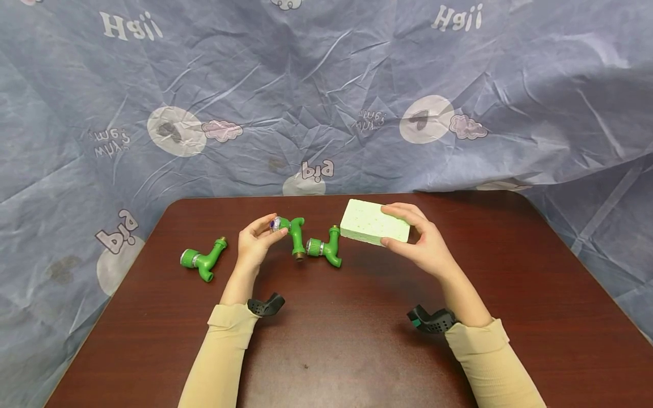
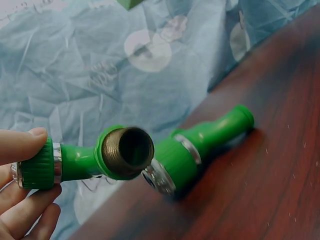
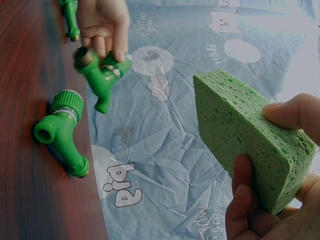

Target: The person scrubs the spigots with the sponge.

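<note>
Near the centre of the head view, above the dark red table [image 1: 357,340], the left hand [image 1: 253,241] pinches a green tap [image 1: 295,233] by its knob end between thumb and curled fingers, lifted clear of the wood. Just right of it a second green tap [image 1: 325,249] lies on the table, and a third green tap [image 1: 203,260] lies at centre left. Right of centre, the right hand [image 1: 425,243] grips a pale green sponge [image 1: 374,222] by one end, thumb below and fingers over the top.

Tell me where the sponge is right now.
In the head view the pale green sponge is held above the table's far middle in the right hand, just right of the nearest green tap lying on the table.
</note>
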`<state>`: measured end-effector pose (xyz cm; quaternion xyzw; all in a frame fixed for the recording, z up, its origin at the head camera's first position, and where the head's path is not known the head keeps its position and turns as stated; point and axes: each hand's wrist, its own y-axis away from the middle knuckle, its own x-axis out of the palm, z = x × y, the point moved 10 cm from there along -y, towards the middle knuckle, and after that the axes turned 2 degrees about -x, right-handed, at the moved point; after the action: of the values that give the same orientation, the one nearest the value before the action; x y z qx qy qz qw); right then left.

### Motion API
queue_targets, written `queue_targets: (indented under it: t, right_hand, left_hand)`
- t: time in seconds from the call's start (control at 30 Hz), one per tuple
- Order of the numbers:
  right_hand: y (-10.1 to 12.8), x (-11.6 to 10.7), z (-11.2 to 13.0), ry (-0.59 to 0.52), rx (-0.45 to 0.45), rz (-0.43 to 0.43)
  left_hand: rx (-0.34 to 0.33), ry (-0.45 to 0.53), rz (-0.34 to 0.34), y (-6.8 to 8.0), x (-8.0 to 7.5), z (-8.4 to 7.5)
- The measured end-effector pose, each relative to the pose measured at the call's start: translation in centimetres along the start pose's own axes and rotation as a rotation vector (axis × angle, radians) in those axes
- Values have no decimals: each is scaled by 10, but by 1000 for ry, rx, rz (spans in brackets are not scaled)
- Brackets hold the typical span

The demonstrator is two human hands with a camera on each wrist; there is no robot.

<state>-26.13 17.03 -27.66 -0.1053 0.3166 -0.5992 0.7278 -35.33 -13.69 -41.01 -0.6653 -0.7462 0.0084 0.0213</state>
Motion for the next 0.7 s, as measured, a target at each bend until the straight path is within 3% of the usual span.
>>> queue_targets:
  t: [0.47,0.7]
  right_hand:
    - [0,2,0,1,6,12]
    - [0,2,-2,-7,17,18]
  left_hand:
    - [-75,-68,73,-6,5,34]
    - [-48,-144,77,-6,6,36]
